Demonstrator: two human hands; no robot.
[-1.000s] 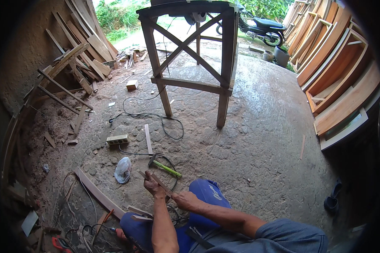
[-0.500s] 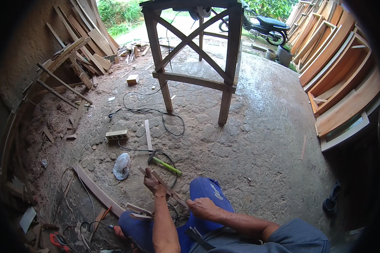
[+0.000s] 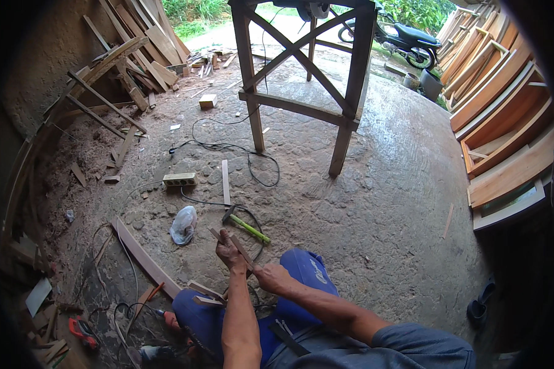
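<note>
My left hand (image 3: 230, 252) is closed around thin wooden strips (image 3: 242, 249), held at a slant above my lap. Close beside it, my right hand (image 3: 273, 278) grips the lower end of a strip, with its fingers curled and partly hidden. Just beyond the hands, a hammer (image 3: 250, 229) with a green handle lies on the floor. A crumpled clear plastic bag (image 3: 183, 225) rests to the left of it. More short wooden pieces (image 3: 207, 291) lie by my left thigh, next to my forearm.
Ahead stands a wooden trestle table (image 3: 301, 105) with crossed braces. A power strip (image 3: 180, 179), black cable (image 3: 228, 146) and thin slat (image 3: 226, 182) lie on the floor. Planks (image 3: 146, 253) and red tools (image 3: 82, 332) are at left; wooden frames (image 3: 505, 141) lean at right.
Both hands have drawn closer together, the right moving left along the strip. The whole view has shifted slightly, with the floor objects now a little further right and up.
</note>
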